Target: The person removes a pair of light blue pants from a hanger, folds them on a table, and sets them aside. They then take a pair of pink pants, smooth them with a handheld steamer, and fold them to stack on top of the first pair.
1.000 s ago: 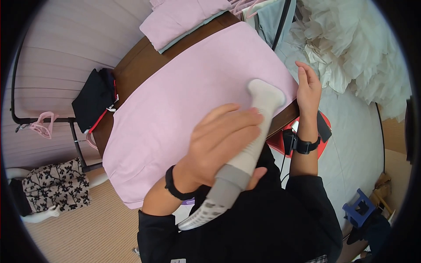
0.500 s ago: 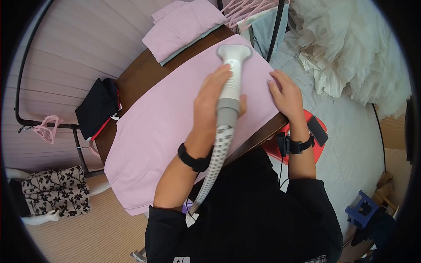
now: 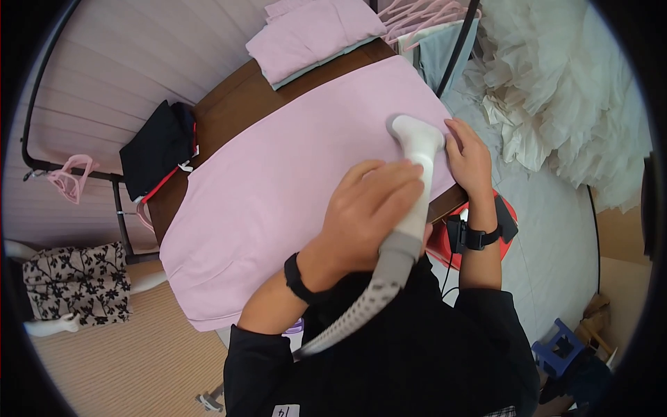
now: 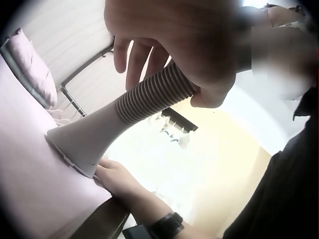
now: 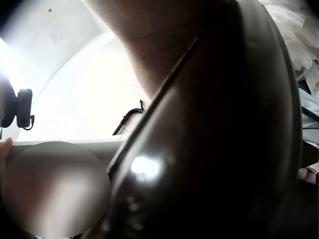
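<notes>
A pink garment (image 3: 306,139) is spread over the dark brown table (image 3: 236,94). My left hand (image 3: 372,215) grips a white handheld steamer (image 3: 419,139) with a grey collar and patterned hose, its head low against the cloth near the right end. In the left wrist view, my left hand (image 4: 174,40) has its fingers around the ribbed handle (image 4: 152,97), and the wide head touches the fabric. My right hand (image 3: 470,158) rests at the garment's right edge beside the steamer head, fingers relaxed; its fingertips are hidden in the right wrist view.
Folded pink and blue-grey clothes (image 3: 316,38) lie at the table's far side, a dark folded garment (image 3: 156,149) at the left. Around stand a black rack (image 3: 118,201), white tulle (image 3: 556,83), a red stool (image 3: 439,243) under the table edge and a blue stool (image 3: 557,347).
The steamer went up toward the garment's far edge, then came back down and right, close to my right hand. My right hand has moved from beyond the table edge onto the garment's edge.
</notes>
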`<state>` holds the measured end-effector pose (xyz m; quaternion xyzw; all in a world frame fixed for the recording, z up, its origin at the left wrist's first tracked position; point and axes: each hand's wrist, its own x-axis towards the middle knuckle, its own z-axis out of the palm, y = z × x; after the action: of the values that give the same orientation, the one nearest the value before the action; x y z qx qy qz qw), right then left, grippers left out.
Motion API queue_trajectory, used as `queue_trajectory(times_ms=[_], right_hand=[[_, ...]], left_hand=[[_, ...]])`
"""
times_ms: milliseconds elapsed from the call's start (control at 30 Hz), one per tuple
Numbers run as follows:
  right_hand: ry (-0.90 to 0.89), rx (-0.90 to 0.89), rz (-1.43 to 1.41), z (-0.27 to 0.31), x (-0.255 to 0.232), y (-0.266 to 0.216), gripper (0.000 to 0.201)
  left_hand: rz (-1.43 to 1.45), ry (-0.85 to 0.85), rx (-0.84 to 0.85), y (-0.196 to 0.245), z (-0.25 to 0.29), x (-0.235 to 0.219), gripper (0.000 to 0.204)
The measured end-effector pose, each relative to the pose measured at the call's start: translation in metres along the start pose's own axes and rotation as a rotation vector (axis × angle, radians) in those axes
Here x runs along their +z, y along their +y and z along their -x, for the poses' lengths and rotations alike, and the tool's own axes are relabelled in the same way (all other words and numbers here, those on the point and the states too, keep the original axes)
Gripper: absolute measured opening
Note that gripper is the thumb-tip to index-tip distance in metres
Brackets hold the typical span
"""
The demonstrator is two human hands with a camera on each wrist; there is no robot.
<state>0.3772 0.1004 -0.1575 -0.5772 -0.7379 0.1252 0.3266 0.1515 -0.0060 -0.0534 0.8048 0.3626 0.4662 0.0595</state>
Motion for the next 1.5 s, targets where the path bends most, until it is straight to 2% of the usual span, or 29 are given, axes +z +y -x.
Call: queue_trajectory(times_ms=[233,400,567,633,700,867,933,967,1033,1067,1133,1233,1267,1300,1367,1500], right_hand=[[0.015,-0.009,0.003,0.001,0.001,-0.002,0.033],[0.012,-0.004,0.010,0.000,0.003,-0.001,0.034],[0.004,-0.022,0.022,-0.001,0.004,0.000,0.033],[-0.001,-0.019,0.030,0.000,0.004,0.000,0.032],[-0.016,-0.018,0.034,-0.001,0.003,0.000,0.032],[-0.038,-0.015,0.036,-0.001,0.004,0.001,0.032],[-0.039,0.005,0.035,-0.001,0.004,0.001,0.032],[-0.042,0.002,0.030,-0.001,0.004,0.001,0.032],[-0.039,0.001,0.041,-0.001,0.004,0.001,0.032],[-0.042,-0.002,0.040,-0.001,0.004,0.000,0.032],[-0.050,0.006,0.030,-0.002,0.003,-0.003,0.032],[-0.051,-0.001,0.009,-0.002,0.005,0.003,0.032],[-0.052,-0.007,0.009,-0.003,0.005,0.001,0.032],[-0.055,-0.001,0.012,-0.003,0.005,-0.001,0.032],[-0.058,0.001,0.019,-0.002,0.003,-0.003,0.032],[-0.057,0.002,-0.001,-0.002,0.004,-0.003,0.032]], left_hand=[[-0.190,0.156,-0.084,-0.046,0.016,-0.003,0.051],[-0.299,0.228,-0.163,-0.036,0.028,-0.039,0.045],[-0.212,0.108,-0.171,0.000,0.036,-0.068,0.045],[0.004,-0.001,-0.161,0.018,0.036,-0.070,0.045],[0.060,-0.020,-0.161,0.031,0.036,-0.066,0.044],[0.087,-0.018,-0.164,0.019,0.048,-0.069,0.040],[-0.107,0.067,-0.218,0.010,0.056,-0.076,0.041],[-0.113,0.067,-0.221,0.005,0.060,-0.080,0.041],[-0.344,0.153,-0.265,-0.004,0.068,-0.090,0.044],[-0.347,0.154,-0.268,-0.008,0.070,-0.095,0.044],[-0.478,0.247,-0.374,-0.013,0.074,-0.101,0.045],[-0.514,0.235,-0.364,-0.013,0.070,-0.104,0.043],[-0.500,0.207,-0.296,-0.014,0.070,-0.102,0.044],[-0.502,0.213,-0.298,-0.011,0.068,-0.099,0.044],[-0.398,0.074,-0.234,-0.002,0.059,-0.086,0.047],[-0.257,0.040,-0.151,-0.012,0.044,-0.050,0.049]])
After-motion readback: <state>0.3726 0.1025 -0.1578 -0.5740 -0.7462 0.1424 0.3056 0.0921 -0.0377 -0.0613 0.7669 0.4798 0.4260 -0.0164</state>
